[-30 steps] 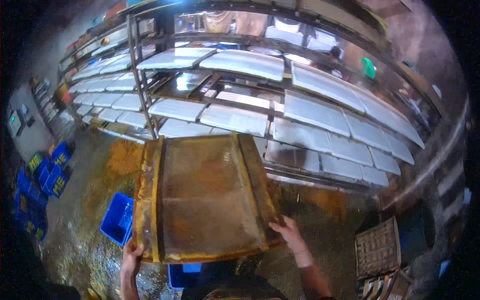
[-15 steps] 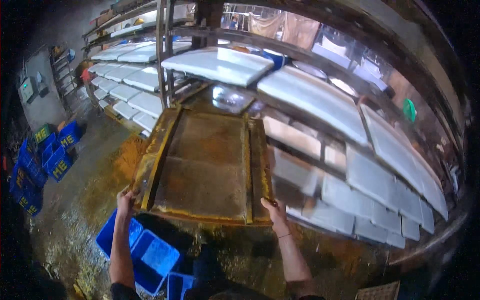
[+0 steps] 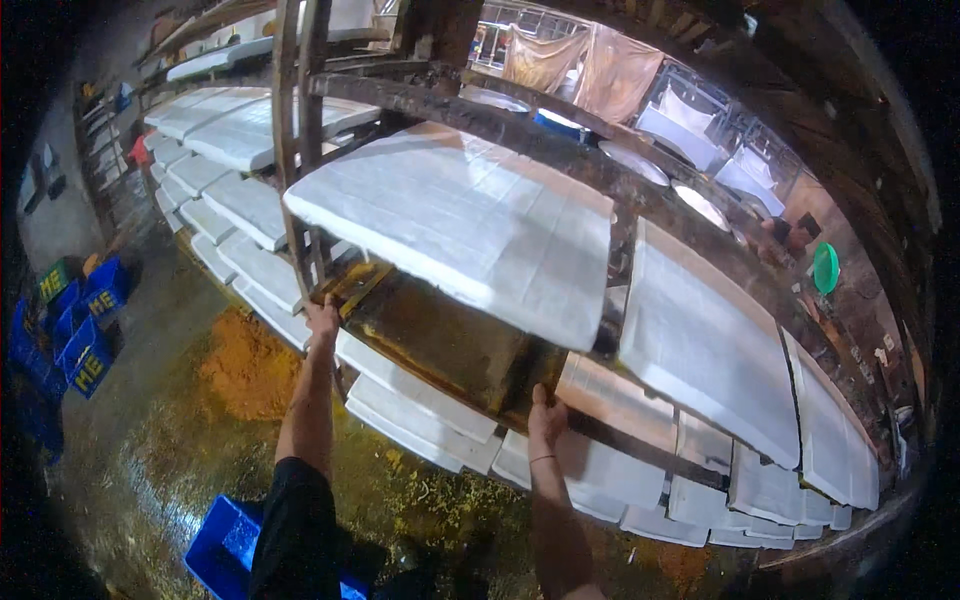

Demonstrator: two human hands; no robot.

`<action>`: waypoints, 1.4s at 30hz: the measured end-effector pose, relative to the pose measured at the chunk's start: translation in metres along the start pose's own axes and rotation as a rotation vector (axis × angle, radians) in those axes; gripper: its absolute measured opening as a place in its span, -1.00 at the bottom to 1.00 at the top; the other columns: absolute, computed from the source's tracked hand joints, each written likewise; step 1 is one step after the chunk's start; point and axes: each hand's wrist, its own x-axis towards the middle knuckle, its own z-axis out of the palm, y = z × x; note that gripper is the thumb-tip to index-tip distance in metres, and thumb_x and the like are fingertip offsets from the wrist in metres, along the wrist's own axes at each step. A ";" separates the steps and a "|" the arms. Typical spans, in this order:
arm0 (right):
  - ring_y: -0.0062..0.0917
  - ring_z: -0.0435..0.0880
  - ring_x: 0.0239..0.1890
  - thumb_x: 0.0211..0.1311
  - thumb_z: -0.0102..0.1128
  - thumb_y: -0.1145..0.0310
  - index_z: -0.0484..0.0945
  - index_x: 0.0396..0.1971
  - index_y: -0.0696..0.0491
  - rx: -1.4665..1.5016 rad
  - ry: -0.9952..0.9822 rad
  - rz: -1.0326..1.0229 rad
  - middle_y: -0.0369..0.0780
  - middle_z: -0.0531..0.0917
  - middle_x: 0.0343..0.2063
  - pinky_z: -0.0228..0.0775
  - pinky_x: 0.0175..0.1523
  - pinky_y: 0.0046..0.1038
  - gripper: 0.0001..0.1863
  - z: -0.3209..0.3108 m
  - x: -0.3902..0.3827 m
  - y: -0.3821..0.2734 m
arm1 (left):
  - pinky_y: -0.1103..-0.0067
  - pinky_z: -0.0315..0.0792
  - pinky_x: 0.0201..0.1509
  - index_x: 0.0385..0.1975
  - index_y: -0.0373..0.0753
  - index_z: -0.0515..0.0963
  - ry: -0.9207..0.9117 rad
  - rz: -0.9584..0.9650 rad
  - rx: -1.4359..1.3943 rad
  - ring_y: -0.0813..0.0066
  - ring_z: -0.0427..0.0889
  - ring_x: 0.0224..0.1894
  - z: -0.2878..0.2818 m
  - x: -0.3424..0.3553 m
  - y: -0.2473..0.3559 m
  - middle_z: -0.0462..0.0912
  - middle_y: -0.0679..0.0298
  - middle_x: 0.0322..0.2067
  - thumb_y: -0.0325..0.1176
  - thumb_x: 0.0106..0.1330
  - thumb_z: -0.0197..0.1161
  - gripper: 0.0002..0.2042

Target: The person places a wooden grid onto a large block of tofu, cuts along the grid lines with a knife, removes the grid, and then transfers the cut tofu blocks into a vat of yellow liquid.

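A wet brown tray [image 3: 440,345] with raised yellowish strips lies within the wooden rack [image 3: 420,88], partly hidden beneath a white slab-covered tray [image 3: 450,220]. My left hand [image 3: 322,315] grips the brown tray's left end, beside an upright post of the rack. My right hand [image 3: 545,410] holds its near edge further right, fingers curled. More white slabs [image 3: 700,330] lie on trays to the right and on the levels below [image 3: 420,410]. Others fill the rack at upper left [image 3: 225,125].
Blue crates [image 3: 80,350] lie on the floor at left, more blue bins [image 3: 220,545] beside me at lower left. An orange-stained patch of wet floor [image 3: 250,370] is below the rack. A green round plastic item [image 3: 825,267] and hanging cloths [image 3: 615,70] show behind the rack.
The brown tray has moved away from me into the rack beneath a white slab, both hands still on it. The rack appears closer, and my arms reach further forward.
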 end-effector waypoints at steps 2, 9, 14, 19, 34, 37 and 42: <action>-0.09 0.58 -0.04 0.19 0.26 -0.05 0.58 -0.10 0.24 0.074 -0.063 -0.028 0.04 0.65 -0.13 0.36 0.08 -0.17 -0.41 0.034 -0.014 -0.033 | 0.13 0.30 0.21 0.31 -0.13 0.10 0.012 0.056 -0.006 -0.19 0.47 0.12 -0.051 0.070 0.015 0.50 -0.16 0.08 0.13 0.36 0.06 -0.34; -0.38 0.66 -0.24 0.24 0.26 0.28 0.61 -0.25 0.20 -0.230 -0.292 -0.455 -0.10 0.69 -0.33 0.46 -0.14 -0.39 -0.73 -0.103 -0.043 -0.104 | 0.18 0.28 0.26 0.22 -0.50 0.22 0.470 0.539 -0.244 0.01 0.33 0.22 -0.043 -0.063 0.143 0.25 -0.15 0.23 -0.03 0.46 -0.02 -0.40; -0.61 0.62 -0.25 0.22 0.25 0.43 0.60 -0.23 0.23 -0.104 -0.523 -0.683 -0.13 0.68 -0.30 0.42 -0.18 -0.59 -0.80 -0.152 0.017 -0.269 | 0.20 -0.01 0.45 0.24 -0.26 0.38 -0.088 1.129 0.437 0.08 0.19 0.39 -0.118 -0.099 0.303 0.30 0.04 0.31 -0.07 0.47 -0.04 -0.52; -0.07 0.30 0.29 0.36 0.04 0.15 0.43 0.08 0.32 -0.438 -0.434 -1.025 0.18 0.40 0.16 0.05 0.37 -0.16 -0.48 -0.090 0.083 -0.264 | 0.16 -0.08 0.48 0.25 -0.21 0.38 -0.431 1.046 0.756 0.13 0.15 0.42 -0.074 -0.087 0.305 0.30 0.15 0.33 0.01 0.47 -0.09 -0.48; -0.24 0.45 0.14 0.38 -0.02 0.04 0.41 0.09 0.31 0.089 -0.403 0.104 0.07 0.49 0.05 0.28 0.20 -0.26 -0.41 -0.024 0.281 -0.274 | 0.35 0.38 0.23 0.32 -0.18 0.23 -0.712 1.058 0.756 0.30 0.42 0.21 -0.041 0.096 0.312 0.45 0.04 0.18 -0.11 0.50 -0.16 -0.53; -0.27 0.48 0.09 0.38 -0.02 0.04 0.43 0.08 0.29 0.159 -0.444 0.169 0.05 0.52 0.01 0.31 0.15 -0.28 -0.43 -0.009 0.288 -0.277 | 0.35 0.39 0.22 0.31 -0.21 0.23 -0.631 1.106 0.669 0.30 0.44 0.19 -0.080 0.074 0.319 0.45 0.04 0.17 -0.09 0.49 -0.14 -0.51; -0.31 0.53 0.01 0.37 -0.02 0.05 0.45 0.05 0.27 0.232 -0.503 0.240 0.00 0.56 -0.04 0.37 0.08 -0.32 -0.45 -0.009 0.266 -0.261 | 0.35 0.40 0.21 0.31 -0.25 0.23 -0.581 1.160 0.585 0.29 0.47 0.16 0.018 0.120 0.367 0.46 0.04 0.16 -0.06 0.46 -0.10 -0.47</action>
